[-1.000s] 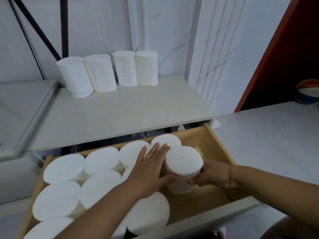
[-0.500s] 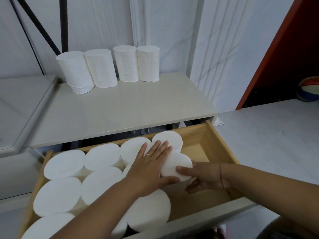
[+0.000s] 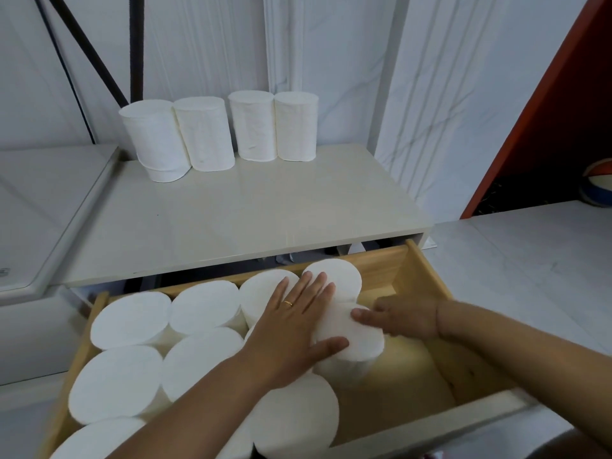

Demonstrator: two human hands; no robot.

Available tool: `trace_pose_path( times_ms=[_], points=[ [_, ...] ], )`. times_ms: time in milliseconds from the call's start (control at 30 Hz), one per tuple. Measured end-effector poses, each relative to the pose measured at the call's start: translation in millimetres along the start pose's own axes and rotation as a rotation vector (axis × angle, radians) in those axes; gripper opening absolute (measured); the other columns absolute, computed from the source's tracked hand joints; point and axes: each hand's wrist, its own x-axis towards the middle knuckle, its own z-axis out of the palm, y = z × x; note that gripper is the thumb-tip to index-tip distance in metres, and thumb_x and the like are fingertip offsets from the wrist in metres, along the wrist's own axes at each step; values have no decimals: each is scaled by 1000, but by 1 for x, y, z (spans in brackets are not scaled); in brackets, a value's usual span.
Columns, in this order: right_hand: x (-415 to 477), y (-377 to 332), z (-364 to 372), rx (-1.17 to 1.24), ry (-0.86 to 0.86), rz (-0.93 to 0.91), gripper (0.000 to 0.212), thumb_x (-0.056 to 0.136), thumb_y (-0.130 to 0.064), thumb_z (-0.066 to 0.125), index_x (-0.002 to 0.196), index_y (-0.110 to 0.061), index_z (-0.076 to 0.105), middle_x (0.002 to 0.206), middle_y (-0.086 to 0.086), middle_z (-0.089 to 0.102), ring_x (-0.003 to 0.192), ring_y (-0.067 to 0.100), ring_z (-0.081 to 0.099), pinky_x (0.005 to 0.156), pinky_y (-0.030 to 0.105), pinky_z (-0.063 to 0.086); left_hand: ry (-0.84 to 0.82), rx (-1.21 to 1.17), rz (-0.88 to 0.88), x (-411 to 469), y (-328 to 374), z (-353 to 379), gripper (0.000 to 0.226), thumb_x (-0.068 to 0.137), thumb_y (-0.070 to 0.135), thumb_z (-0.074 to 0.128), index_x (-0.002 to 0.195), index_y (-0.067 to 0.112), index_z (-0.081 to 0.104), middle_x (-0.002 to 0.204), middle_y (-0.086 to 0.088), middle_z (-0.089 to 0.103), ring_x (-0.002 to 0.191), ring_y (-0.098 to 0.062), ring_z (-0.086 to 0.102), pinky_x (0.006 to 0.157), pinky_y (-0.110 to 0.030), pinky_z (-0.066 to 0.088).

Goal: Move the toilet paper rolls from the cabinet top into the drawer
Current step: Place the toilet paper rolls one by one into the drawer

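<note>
Roll (image 3: 361,339): it stands on end in the drawer (image 3: 427,279), at the right edge of the packed rolls. Its flat top is about level with theirs, and it touches the ones to its left.
Your left hand (image 3: 291,326): it lies flat on the roll's top with fingers straight and slightly spread. The fingertips reach onto the roll behind and the thumb runs along the near edge. It presses and grips nothing. A ring (image 3: 288,303) sits on one finger.
Your right hand (image 3: 407,318): it is at the roll's right side, thumb laid over the top edge and the other fingers curled round the side, so it holds the roll.
Drawer: wooden and pulled out below the cabinet top (image 3: 231,220). Bare wood shows to the right of the roll.
Drawer rolls (image 3: 130,319): upright and tight together, they fill the left and middle.
Top rolls (image 3: 202,134): these stand upright in a row at the back of the cabinet top, by the wall.
Ball (image 3: 597,190): striped, at the far right beside a red panel.
</note>
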Motion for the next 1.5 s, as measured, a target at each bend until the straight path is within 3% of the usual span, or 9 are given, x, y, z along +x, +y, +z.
trace_pose_path(
  times_ms=[67, 133, 267, 433, 733, 933, 1067, 1300, 1500],
  points=[
    [-2, -6, -34, -118, 169, -57, 52, 88, -63, 40, 78, -17, 62, 85, 8, 70, 70, 10, 60, 77, 27, 51, 74, -4, -16, 0, -11, -7, 83, 78, 77, -1, 147, 32, -11, 155, 13, -19, 138, -4, -27, 116, -40, -11],
    [4, -7, -66, 26, 394, -103, 52, 85, -57, 52, 73, -8, 65, 69, 1, 70, 59, 8, 61, 67, 22, 49, 147, 24, -40, 6, -25, -18, 83, 80, 75, -4, 148, 29, -7, 156, 12, -14, 139, -5, -25, 116, -39, -10],
    [54, -17, -116, 534, 692, -231, 42, 83, -44, 65, 104, -8, 62, 103, 10, 68, 97, 26, 65, 88, 37, 55, 191, 91, -115, 33, -54, -41, 89, 73, 75, -17, 148, 27, -5, 157, 9, -10, 142, -9, -18, 115, -34, -14],
    [140, -47, -158, 729, 778, -272, 73, 79, -41, 72, 137, -10, 40, 132, 7, 51, 122, 19, 50, 104, 31, 40, 176, 8, -227, 65, -90, -56, 88, 75, 69, -3, 149, 22, 9, 159, 3, 6, 145, -12, -1, 116, -35, -3],
    [240, -84, -209, 804, 792, -316, 101, 75, -27, 79, 150, -10, 13, 153, 13, 30, 138, 25, 34, 113, 37, 31, 197, 116, -231, 70, -106, -44, 86, 77, 69, -14, 149, 24, 2, 159, 4, 2, 145, -12, -2, 116, -35, -2],
    [271, -99, -239, 875, 783, -360, 93, 67, -22, 85, 141, -9, 31, 140, 9, 46, 126, 24, 47, 107, 41, 41, 231, 94, -228, 71, -106, -42, 83, 80, 67, -12, 149, 24, 0, 159, 4, 1, 145, -11, -4, 116, -34, -5],
    [276, -102, -240, 796, 749, -373, 94, 57, -34, 89, 136, -11, 43, 134, 7, 55, 122, 23, 53, 103, 40, 46, 243, 85, -234, 70, -103, -43, 82, 81, 67, -10, 149, 24, 3, 159, 4, 4, 145, -12, -2, 117, -35, -2],
    [229, -95, -202, 759, 732, -455, 89, 58, -30, 90, 133, -12, 47, 129, 7, 60, 118, 23, 58, 100, 44, 49, 189, 100, -242, 71, -104, -44, 85, 80, 70, -7, 149, 24, 8, 159, 3, 8, 145, -13, 3, 116, -36, 1],
    [120, -40, -145, 772, 517, -584, 76, 68, -10, 81, 136, -15, 47, 128, 6, 63, 117, 20, 60, 101, 44, 49, 107, 72, -260, 71, -102, -52, 91, 74, 72, -7, 149, 25, 10, 159, 4, 5, 145, -11, 0, 117, -36, -1]
  ],
)
